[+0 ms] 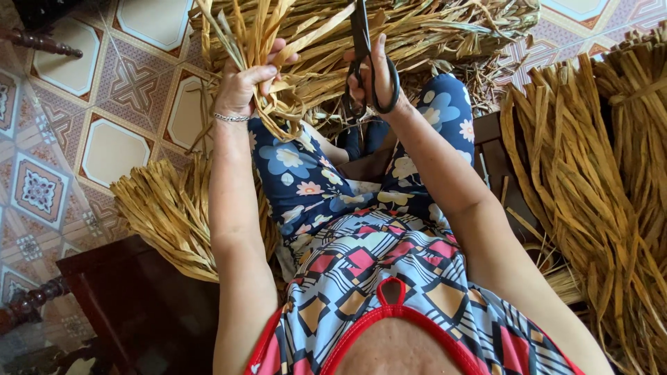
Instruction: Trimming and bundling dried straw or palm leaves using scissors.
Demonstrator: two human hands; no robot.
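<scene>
My left hand (244, 85) grips a handful of dried yellow-brown leaf strips (258, 42) by their lower ends, which curl out below my fist. A thin bracelet circles that wrist. My right hand (375, 75) holds black scissors (361, 48), fingers through the loops, blades pointing up and away beside the held strips. Whether the blades touch the strips I cannot tell. Both hands are raised in front of my knees.
A large heap of dried strips (417, 28) lies ahead. Tied bundles lie at my left (167, 208) and right (590, 180). Patterned floor tiles (104, 83) spread to the left. Dark wooden furniture (139, 305) stands at lower left.
</scene>
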